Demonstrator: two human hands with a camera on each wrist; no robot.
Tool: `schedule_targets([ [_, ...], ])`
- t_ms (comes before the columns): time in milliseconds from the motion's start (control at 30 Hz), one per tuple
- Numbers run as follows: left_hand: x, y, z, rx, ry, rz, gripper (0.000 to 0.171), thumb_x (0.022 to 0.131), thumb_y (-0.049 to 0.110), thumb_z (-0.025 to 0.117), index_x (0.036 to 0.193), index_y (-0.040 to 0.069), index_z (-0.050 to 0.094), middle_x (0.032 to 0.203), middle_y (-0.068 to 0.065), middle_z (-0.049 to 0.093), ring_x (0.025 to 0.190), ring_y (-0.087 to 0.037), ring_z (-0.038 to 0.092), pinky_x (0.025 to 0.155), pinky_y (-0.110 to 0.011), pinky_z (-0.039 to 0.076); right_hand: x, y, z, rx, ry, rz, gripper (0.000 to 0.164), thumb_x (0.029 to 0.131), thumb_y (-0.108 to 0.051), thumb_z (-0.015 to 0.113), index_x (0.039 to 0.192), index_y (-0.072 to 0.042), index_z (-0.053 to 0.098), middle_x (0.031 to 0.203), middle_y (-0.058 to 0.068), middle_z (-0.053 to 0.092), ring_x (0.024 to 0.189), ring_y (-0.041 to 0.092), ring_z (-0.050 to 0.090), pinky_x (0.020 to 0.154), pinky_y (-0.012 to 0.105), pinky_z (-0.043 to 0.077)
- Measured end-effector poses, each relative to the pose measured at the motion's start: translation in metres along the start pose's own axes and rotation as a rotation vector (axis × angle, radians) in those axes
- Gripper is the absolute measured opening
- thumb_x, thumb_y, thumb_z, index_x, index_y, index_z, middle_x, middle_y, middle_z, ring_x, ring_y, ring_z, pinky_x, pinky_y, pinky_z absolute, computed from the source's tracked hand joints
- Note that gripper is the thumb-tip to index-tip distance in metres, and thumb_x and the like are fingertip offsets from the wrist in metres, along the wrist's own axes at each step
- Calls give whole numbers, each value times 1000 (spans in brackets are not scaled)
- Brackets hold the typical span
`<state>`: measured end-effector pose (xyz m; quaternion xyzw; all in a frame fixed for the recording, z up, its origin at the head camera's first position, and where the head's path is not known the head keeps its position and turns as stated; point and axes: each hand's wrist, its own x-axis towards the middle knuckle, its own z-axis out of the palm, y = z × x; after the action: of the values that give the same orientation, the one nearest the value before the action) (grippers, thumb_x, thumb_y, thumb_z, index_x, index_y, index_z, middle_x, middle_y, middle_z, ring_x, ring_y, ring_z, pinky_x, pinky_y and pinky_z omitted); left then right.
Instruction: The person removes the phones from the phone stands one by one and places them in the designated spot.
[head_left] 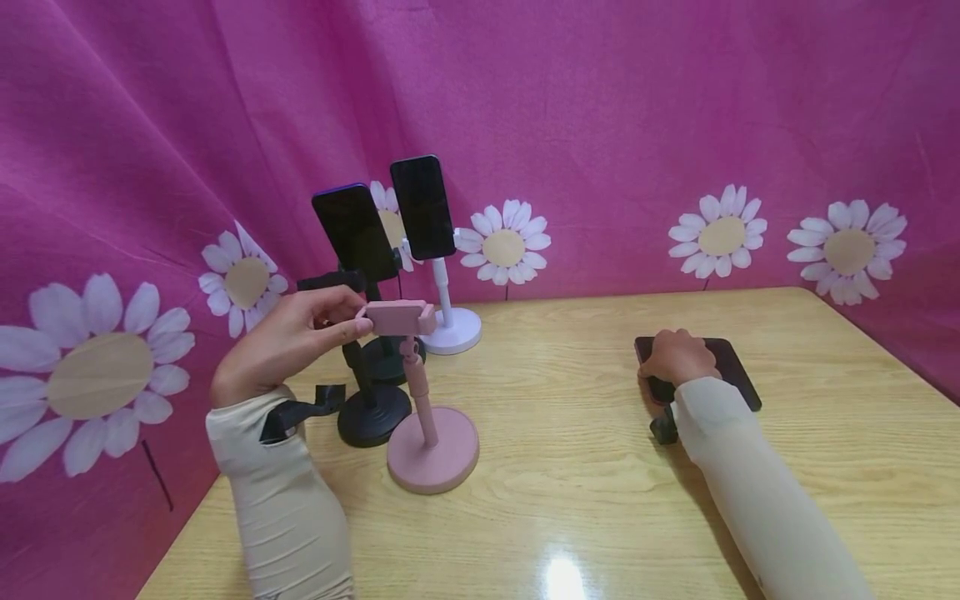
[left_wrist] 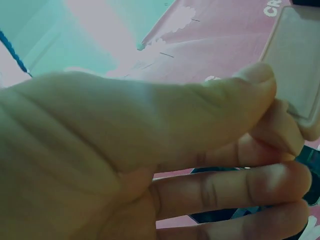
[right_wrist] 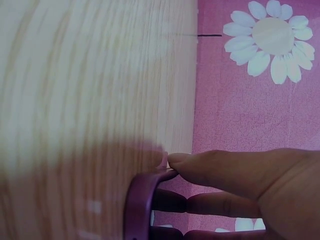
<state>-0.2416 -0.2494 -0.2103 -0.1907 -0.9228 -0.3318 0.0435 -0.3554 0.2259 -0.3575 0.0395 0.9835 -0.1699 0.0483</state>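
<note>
My left hand [head_left: 292, 337] pinches the left end of the clamp [head_left: 397, 318] on a pink phone stand [head_left: 432, 450] between thumb and fingers. The stand is upright on its round base. In the left wrist view, the thumb presses the clamp's end piece beside the pale plate [left_wrist: 295, 65], with other fingers below. Over at the right, my right hand [head_left: 681, 357] grips the left end of a dark phone [head_left: 738, 375] lying on the table. The right wrist view has the thumb at the phone's purplish edge [right_wrist: 137, 207], fingers over the screen.
Behind the left hand stands a black phone stand [head_left: 373, 421]. Farther back, a dark stand [head_left: 390, 367] carries one phone [head_left: 356, 229], and a white stand [head_left: 459, 333] carries another phone [head_left: 422, 207]. A pink flowered curtain [head_left: 600, 125] hangs behind the wooden table [head_left: 570, 417].
</note>
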Motion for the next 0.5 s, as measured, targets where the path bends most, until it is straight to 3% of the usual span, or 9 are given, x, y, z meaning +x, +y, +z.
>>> schedule_targets([
  [100,-1,4,0,-10,2,-17,42,90,44,65,118,13,61,108,-9,63,98,-28,54,85,-44,45,0,0,1,-2,3,2,56,79,-28,74,116,11,56,111,34,51,90,45,53,70,57,50],
  [200,-4,11,2,-5,61,-37,47,90,47,64,124,14,57,111,-9,63,101,-28,57,87,-47,47,0,0,1,-1,3,4,56,79,-27,74,116,11,56,110,33,51,89,45,53,70,57,50],
  [267,-7,19,4,1,160,-47,49,90,48,62,127,15,55,112,-8,63,102,-28,58,89,-49,48,0,0,1,0,0,4,56,78,-27,74,115,11,56,110,33,51,89,44,52,70,57,49],
  [367,-11,39,12,-2,383,-7,45,93,46,60,126,15,57,110,-6,64,99,-23,60,87,-45,49,0,0,0,3,-7,-1,55,78,-27,74,115,10,56,109,33,51,88,43,51,69,56,49],
  [433,-12,55,22,-33,540,86,38,94,40,60,121,14,61,105,-4,66,92,-17,61,83,-37,51,0,0,-1,10,-15,-3,54,78,-27,74,113,9,57,108,32,51,86,42,51,66,54,49],
  [500,-12,75,36,-75,639,238,30,95,30,60,117,10,64,99,-2,68,84,-13,61,77,-30,51,-1,-2,-2,22,-23,-12,51,80,-29,72,112,8,57,108,31,53,85,40,52,65,52,48],
])
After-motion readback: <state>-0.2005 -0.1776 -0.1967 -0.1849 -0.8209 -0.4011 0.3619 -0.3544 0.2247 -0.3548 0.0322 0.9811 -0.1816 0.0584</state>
